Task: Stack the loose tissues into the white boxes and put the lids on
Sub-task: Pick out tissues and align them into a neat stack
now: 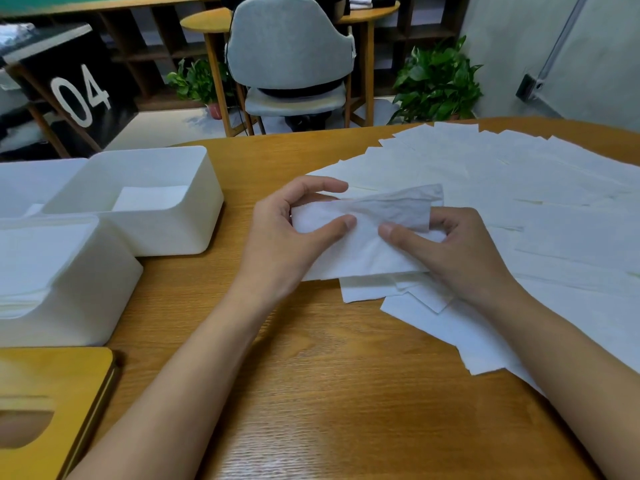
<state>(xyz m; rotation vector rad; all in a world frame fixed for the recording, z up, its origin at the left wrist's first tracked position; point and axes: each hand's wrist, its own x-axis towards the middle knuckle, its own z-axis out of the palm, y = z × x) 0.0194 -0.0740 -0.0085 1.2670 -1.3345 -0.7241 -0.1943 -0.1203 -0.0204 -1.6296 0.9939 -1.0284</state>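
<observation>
Left hand (284, 237) and right hand (464, 254) pinch a creased tissue (363, 247); best flattened square before entering the far white box (204, 202).

Scene is being lit evenly from overhead; wooden table (311, 393) is showing soft glare; edges are being bowed, slightly blurred.

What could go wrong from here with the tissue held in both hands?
The held tissue is crumpled at its top edge between the left hand and right hand, so it may stack creased. The near white box looks nearly full; more sheets could stop the wooden lid seating.
</observation>
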